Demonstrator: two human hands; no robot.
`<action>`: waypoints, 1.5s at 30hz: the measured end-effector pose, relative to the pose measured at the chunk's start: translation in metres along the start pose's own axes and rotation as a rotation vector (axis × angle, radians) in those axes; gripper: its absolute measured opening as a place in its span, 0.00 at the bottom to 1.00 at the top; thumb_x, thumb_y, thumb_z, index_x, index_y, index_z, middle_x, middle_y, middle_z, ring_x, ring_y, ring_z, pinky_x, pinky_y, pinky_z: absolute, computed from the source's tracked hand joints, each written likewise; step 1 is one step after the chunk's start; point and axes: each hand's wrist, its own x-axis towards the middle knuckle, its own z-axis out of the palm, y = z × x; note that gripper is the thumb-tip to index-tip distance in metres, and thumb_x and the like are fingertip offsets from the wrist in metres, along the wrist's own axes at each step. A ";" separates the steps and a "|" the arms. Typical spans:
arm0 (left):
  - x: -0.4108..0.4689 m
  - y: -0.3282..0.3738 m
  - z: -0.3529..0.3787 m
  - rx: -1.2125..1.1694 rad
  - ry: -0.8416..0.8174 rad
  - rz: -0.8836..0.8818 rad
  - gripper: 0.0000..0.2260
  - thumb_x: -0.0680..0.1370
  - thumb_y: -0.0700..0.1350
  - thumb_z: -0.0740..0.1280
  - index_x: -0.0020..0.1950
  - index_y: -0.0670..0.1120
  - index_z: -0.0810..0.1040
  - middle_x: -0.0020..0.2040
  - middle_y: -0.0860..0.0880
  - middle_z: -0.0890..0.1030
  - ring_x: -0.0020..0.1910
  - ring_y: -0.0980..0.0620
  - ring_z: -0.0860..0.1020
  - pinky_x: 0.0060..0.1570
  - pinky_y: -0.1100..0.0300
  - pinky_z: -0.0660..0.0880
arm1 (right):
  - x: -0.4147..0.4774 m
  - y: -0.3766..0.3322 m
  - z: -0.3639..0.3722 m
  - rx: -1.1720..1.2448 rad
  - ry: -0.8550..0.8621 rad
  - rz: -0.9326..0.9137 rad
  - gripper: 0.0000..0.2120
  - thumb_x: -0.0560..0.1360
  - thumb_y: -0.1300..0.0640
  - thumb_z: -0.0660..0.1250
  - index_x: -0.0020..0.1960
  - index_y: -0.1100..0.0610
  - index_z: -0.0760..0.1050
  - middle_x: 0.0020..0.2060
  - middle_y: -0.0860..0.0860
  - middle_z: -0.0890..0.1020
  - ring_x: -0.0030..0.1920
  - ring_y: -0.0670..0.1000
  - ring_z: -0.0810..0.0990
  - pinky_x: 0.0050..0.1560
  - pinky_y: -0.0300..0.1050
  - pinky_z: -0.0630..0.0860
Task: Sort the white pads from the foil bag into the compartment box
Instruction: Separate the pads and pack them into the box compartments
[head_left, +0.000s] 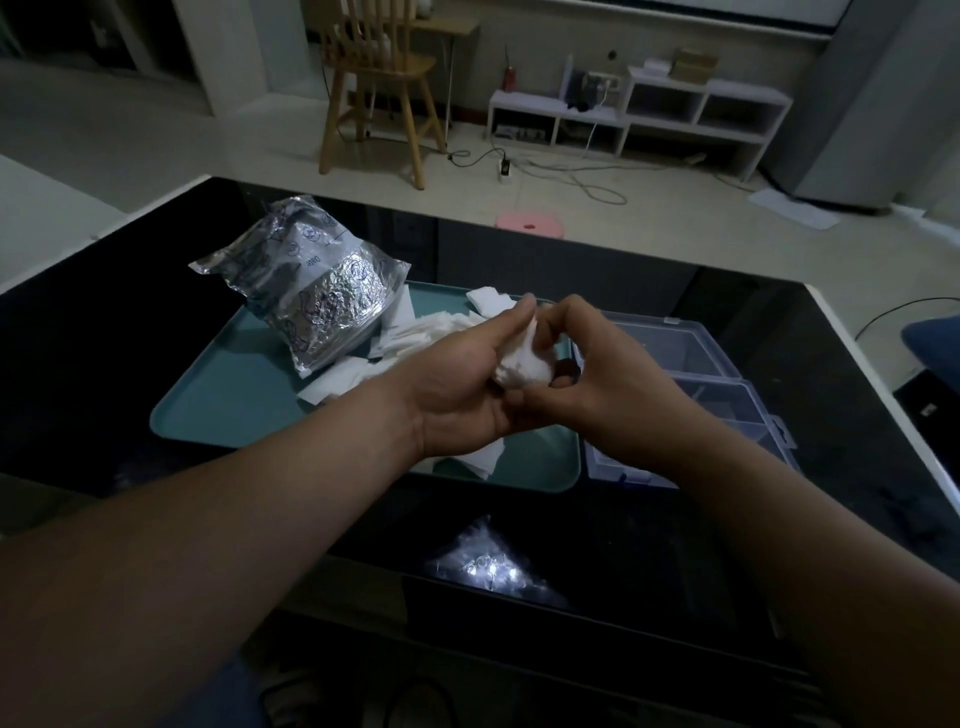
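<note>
A: Two hands, one bundle. What's under them, biggest first?

B: A glossy black table (130, 364), then a flat teal plastic tray (218, 410) with loose white square pads (415, 332) strewn over it. Just right of the tray sits the clear plastic compartment box (696, 353), its long side running away from the person.

A: And the bag?

B: The crinkled silver foil bag (317, 296) lies across the tray's far left corner, beside the loose pads.

A: The hands?

B: The left hand (467, 384) cups a small wad of white pads (522, 364) above the tray, fingers curled under it and thumb on top. The right hand (592, 374) pinches the wad's right side between thumb and fingertips, probably to peel one off.

A: So which way next?

B: Rightward, I'd judge. The box lies to the right of the wad, just beyond the right hand, so that hand has the shorter carry.
</note>
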 end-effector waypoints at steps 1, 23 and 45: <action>0.003 -0.001 0.001 0.010 0.009 0.000 0.18 0.84 0.59 0.57 0.60 0.48 0.78 0.48 0.46 0.77 0.42 0.53 0.75 0.48 0.59 0.74 | 0.000 0.002 -0.001 -0.042 0.018 -0.017 0.20 0.73 0.50 0.78 0.57 0.52 0.72 0.56 0.45 0.79 0.50 0.43 0.82 0.50 0.34 0.79; 0.016 -0.012 0.007 -0.015 0.088 -0.056 0.19 0.85 0.60 0.55 0.48 0.50 0.80 0.42 0.49 0.78 0.38 0.54 0.74 0.39 0.61 0.73 | 0.000 0.012 -0.007 -0.061 -0.030 0.031 0.24 0.70 0.52 0.82 0.56 0.56 0.71 0.49 0.46 0.78 0.44 0.33 0.77 0.39 0.28 0.74; 0.013 -0.002 0.003 -0.116 0.106 -0.030 0.16 0.80 0.47 0.52 0.62 0.46 0.73 0.42 0.47 0.75 0.37 0.50 0.74 0.35 0.59 0.73 | -0.001 0.018 0.000 -0.055 -0.011 0.044 0.19 0.73 0.48 0.78 0.57 0.47 0.72 0.59 0.42 0.78 0.57 0.39 0.77 0.51 0.32 0.72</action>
